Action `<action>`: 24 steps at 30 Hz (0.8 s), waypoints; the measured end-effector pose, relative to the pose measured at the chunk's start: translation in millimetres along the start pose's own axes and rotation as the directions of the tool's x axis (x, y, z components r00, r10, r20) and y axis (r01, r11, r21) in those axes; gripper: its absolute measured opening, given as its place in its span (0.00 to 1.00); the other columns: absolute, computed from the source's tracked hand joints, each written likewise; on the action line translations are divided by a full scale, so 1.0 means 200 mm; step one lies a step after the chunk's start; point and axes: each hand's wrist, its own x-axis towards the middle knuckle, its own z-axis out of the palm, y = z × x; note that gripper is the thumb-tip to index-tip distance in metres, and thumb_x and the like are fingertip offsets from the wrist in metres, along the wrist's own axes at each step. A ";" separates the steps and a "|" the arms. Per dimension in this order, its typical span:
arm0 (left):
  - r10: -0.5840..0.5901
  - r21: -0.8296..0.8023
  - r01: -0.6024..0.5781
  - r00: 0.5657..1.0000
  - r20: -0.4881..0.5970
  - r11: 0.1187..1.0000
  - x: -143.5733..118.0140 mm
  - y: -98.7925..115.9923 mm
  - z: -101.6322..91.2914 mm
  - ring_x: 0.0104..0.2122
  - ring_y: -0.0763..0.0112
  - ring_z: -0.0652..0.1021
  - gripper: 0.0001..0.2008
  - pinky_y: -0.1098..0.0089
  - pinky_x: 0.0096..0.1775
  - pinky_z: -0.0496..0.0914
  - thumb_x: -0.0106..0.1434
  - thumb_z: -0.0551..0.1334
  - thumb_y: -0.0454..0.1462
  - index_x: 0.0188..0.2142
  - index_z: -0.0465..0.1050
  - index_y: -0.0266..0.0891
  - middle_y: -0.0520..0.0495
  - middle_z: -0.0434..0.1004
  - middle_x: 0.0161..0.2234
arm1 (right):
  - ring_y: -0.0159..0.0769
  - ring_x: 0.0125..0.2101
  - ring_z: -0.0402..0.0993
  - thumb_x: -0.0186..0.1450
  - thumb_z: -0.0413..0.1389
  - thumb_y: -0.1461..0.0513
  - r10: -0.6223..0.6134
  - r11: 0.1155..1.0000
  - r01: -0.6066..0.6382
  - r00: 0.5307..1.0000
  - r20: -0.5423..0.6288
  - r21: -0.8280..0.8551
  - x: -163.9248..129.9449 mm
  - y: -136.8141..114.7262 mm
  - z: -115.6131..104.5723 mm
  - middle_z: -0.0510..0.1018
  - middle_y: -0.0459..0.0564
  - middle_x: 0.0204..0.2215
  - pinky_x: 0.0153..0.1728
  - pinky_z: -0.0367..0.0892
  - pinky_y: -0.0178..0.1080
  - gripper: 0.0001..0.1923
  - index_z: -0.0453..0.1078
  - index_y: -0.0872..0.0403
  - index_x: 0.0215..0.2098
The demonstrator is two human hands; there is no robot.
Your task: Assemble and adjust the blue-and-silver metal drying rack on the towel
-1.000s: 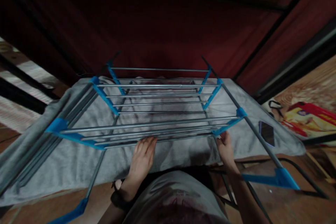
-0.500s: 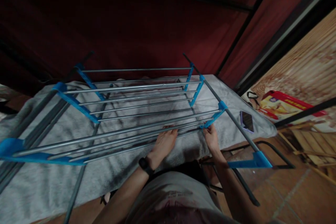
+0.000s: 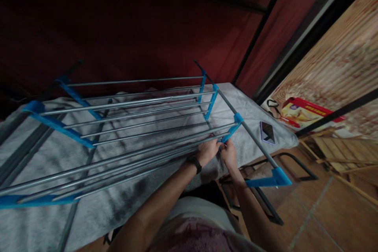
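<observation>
A drying rack with grey metal rods (image 3: 136, 151) and blue plastic brackets stands on a grey cloth. My left hand (image 3: 209, 150), with a black band on its wrist, is closed around the right end of a lower rod of the front tier. Close beside it, my right hand (image 3: 229, 154) pinches the lower end of the blue bracket (image 3: 231, 132) at the rods' right ends. The fingertips of both hands nearly meet there, and the joint itself is partly hidden by them. A long grey side tube (image 3: 256, 141) runs past the bracket to a blue corner piece (image 3: 280, 177).
The grey cloth (image 3: 165, 173) covers the surface under the rack. At the right lie a phone (image 3: 267, 132) and a red and yellow package (image 3: 310, 112). A slatted wooden piece (image 3: 345, 149) stands above the tiled floor (image 3: 333, 208). Dark red fabric (image 3: 147, 35) hangs behind.
My left hand has slid right along the rods to the bracket, beside my right hand. My right hand stays at the bracket's lower end. The view has shifted somewhat to the right.
</observation>
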 end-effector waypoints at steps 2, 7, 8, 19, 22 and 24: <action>0.011 0.016 -0.010 1.000 -0.021 1.000 0.00 0.01 -0.01 0.54 0.56 0.76 0.17 0.60 0.55 0.69 0.72 0.55 0.44 0.54 0.74 0.42 0.41 0.78 0.53 | 0.48 0.39 0.76 0.61 0.48 0.60 -0.011 1.000 0.011 1.000 0.008 -0.001 0.00 0.00 0.00 0.80 0.58 0.38 0.42 0.69 0.47 0.19 0.70 0.55 0.48; 0.023 0.018 -0.022 0.999 -0.040 1.000 0.00 0.01 0.00 0.51 0.56 0.77 0.16 0.60 0.53 0.70 0.72 0.55 0.45 0.52 0.75 0.44 0.43 0.79 0.51 | 0.48 0.38 0.76 0.61 0.48 0.60 0.001 1.000 -0.001 1.000 0.018 0.009 0.01 0.01 -0.01 0.80 0.57 0.38 0.41 0.70 0.46 0.16 0.70 0.53 0.45; 0.017 0.017 -0.016 0.999 -0.042 1.000 -0.01 0.01 0.00 0.51 0.56 0.77 0.16 0.60 0.53 0.70 0.72 0.55 0.45 0.52 0.75 0.44 0.43 0.79 0.50 | 0.47 0.38 0.76 0.61 0.48 0.59 0.007 1.000 -0.008 1.000 0.020 0.019 0.01 0.01 0.00 0.80 0.56 0.37 0.41 0.70 0.45 0.16 0.70 0.53 0.45; 0.070 -0.004 -0.070 0.994 0.085 0.998 0.08 0.04 0.01 0.51 0.59 0.77 0.15 0.61 0.55 0.69 0.72 0.52 0.38 0.52 0.73 0.40 0.39 0.78 0.53 | 0.44 0.40 0.74 0.58 0.50 0.57 0.043 0.961 -0.039 0.999 -0.007 0.272 0.06 0.05 0.08 0.80 0.53 0.39 0.48 0.70 0.49 0.12 0.69 0.51 0.38; 0.078 0.006 -0.079 0.994 0.071 0.997 0.10 0.03 0.02 0.54 0.59 0.76 0.14 0.61 0.57 0.68 0.72 0.54 0.39 0.54 0.72 0.42 0.42 0.76 0.56 | 0.43 0.40 0.74 0.58 0.51 0.57 0.028 0.957 -0.028 1.000 0.002 0.288 0.07 0.05 0.09 0.80 0.53 0.39 0.49 0.70 0.48 0.13 0.69 0.50 0.39; 0.078 0.010 -0.079 0.994 0.073 0.997 0.10 0.03 0.02 0.54 0.59 0.76 0.14 0.62 0.57 0.68 0.72 0.55 0.40 0.54 0.72 0.43 0.42 0.75 0.56 | 0.44 0.41 0.74 0.58 0.51 0.57 0.020 0.956 -0.019 1.000 0.002 0.294 0.08 0.05 0.09 0.80 0.53 0.39 0.50 0.70 0.48 0.13 0.70 0.50 0.39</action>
